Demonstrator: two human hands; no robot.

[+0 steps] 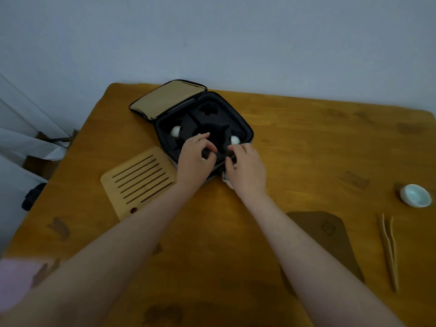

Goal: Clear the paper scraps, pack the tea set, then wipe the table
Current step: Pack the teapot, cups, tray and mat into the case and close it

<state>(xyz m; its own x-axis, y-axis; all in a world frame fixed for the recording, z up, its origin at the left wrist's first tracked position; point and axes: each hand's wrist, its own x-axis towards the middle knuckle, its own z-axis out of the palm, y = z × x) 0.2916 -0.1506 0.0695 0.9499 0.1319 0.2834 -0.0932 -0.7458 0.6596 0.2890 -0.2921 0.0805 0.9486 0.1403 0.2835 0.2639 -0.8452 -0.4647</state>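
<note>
While left hand [195, 159] and right hand [246, 168] curl over case [247, 130] rim | apart | grasp unclear

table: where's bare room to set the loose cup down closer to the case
Widest bare table: right of the case, beyond the mat, left of the cup. Another patch lies between the forearms. Crowded: the case's near edge, with the left hand, right hand and slatted tray.

Over open case [243, 123]: left hand [195, 159], right hand [246, 167]; grip unclear.
</note>
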